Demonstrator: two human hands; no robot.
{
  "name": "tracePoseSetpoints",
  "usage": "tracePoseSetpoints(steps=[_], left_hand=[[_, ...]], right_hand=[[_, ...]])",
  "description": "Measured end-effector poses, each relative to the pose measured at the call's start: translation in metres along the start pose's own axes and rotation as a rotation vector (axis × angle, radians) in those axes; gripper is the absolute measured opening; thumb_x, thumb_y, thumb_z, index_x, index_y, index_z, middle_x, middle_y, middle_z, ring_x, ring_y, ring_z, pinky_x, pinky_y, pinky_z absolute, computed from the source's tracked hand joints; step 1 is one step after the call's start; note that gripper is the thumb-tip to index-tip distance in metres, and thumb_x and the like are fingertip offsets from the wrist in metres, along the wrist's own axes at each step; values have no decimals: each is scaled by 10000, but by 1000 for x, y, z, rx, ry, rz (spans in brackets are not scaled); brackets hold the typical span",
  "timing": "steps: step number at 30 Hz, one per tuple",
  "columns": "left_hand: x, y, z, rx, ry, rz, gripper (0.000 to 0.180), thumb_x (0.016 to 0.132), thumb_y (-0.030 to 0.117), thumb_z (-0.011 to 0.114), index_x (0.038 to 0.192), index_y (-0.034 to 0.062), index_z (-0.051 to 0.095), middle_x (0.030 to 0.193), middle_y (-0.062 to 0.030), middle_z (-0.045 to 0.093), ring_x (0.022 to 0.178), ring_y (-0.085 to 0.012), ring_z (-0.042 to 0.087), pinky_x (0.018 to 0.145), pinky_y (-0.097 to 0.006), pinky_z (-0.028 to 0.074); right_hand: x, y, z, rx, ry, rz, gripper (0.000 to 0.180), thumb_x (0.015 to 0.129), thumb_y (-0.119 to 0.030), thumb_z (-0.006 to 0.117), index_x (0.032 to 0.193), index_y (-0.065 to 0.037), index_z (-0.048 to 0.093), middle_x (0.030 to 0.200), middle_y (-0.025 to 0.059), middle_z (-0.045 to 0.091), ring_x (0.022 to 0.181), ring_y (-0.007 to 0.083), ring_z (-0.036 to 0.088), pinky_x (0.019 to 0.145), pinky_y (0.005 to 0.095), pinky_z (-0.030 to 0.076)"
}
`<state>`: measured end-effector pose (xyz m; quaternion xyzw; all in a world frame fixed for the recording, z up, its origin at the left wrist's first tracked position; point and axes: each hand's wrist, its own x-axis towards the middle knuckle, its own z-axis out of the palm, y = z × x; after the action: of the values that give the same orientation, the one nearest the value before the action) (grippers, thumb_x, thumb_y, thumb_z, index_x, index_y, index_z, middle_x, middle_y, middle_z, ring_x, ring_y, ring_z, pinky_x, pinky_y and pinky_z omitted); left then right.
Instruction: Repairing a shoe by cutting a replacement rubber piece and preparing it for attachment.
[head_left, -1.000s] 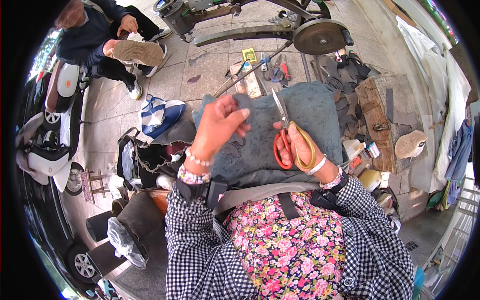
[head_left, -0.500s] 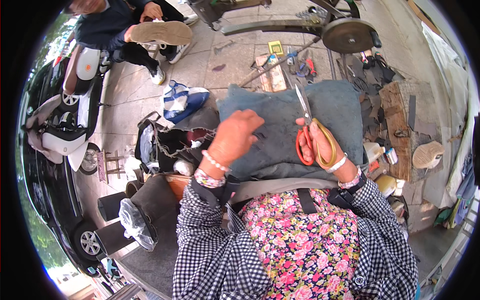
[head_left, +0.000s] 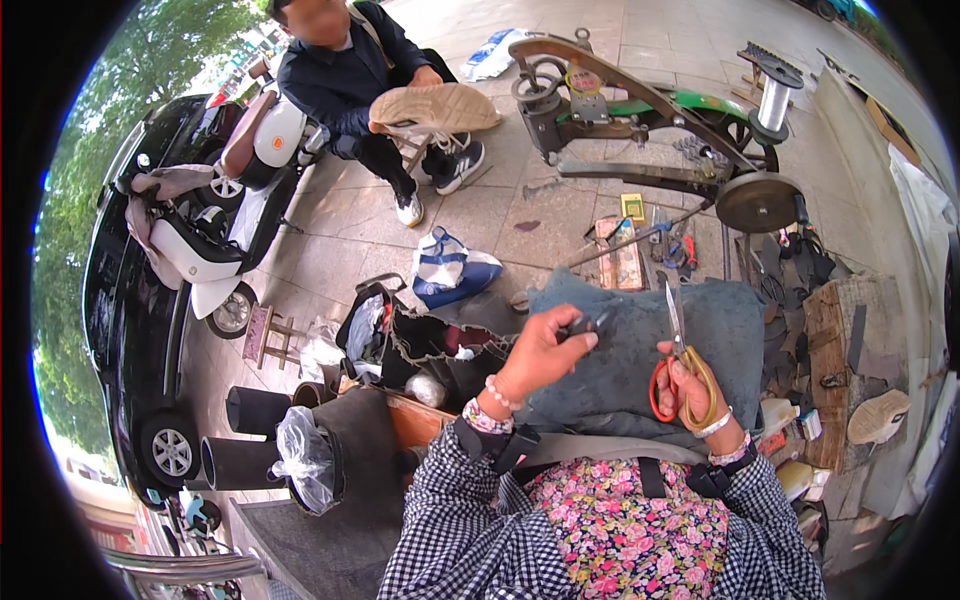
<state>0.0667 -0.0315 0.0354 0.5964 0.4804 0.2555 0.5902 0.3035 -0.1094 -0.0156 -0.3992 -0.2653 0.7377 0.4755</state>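
Observation:
My right hand (head_left: 688, 393) is closed around the handles of a pair of scissors (head_left: 675, 318), one loop red and the other yellow. Their blades point away from me, slightly apart. Over the left part of a blue-grey cloth (head_left: 640, 350) on my lap, my left hand (head_left: 548, 352) pinches a small dark piece (head_left: 578, 325) between thumb and fingers. The piece is blurred, so I cannot make out its material.
Facing me, a seated person (head_left: 350, 90) holds a shoe (head_left: 435, 107), sole outward. A hand-cranked sewing machine (head_left: 640, 110) stands ahead. Dark scraps and a wooden board (head_left: 825, 370) lie right. Left are an open black bag (head_left: 440, 345), dark rolls (head_left: 240, 462) and a parked scooter (head_left: 190, 245).
The view has tilted up and swung left, showing more of the person and machine. My left hand now pinches the small dark piece that lay on the cloth. The scissors stay in my right hand.

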Motion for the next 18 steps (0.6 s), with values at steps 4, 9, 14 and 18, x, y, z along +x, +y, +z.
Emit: tracePoseSetpoints(steps=[4,9,14,18], left_hand=[[3,8,8,-663,130,33,60,824,58,551,882,63,538,802,-4,576,516,-107,537,458,-245,465],[8,-2,16,-782,85,42,92,817,35,553,903,66,548,817,-2,586,572,-106,540,507,-253,460],[1,-9,25,-691,181,123,118,802,30,570,919,36,585,837,-10,609,673,-84,553,552,-222,440],[-2,-2,22,-671,-30,-38,113,811,47,557,920,19,567,863,-64,624,739,-183,627,593,-317,521]], right_hand=[[0,-6,7,49,-52,-78,401,883,-213,516,1206,-9,398,707,53,517,508,97,483,439,230,412],[3,-15,8,-37,-87,-105,429,872,-228,542,1208,-5,395,704,44,516,502,88,487,429,220,403],[-1,-29,13,-177,-84,-120,473,826,-194,601,1207,-5,395,717,44,526,511,87,498,417,218,397],[5,-45,25,-220,-60,-139,526,762,-88,651,1212,-13,389,770,58,553,537,93,506,439,219,410]])
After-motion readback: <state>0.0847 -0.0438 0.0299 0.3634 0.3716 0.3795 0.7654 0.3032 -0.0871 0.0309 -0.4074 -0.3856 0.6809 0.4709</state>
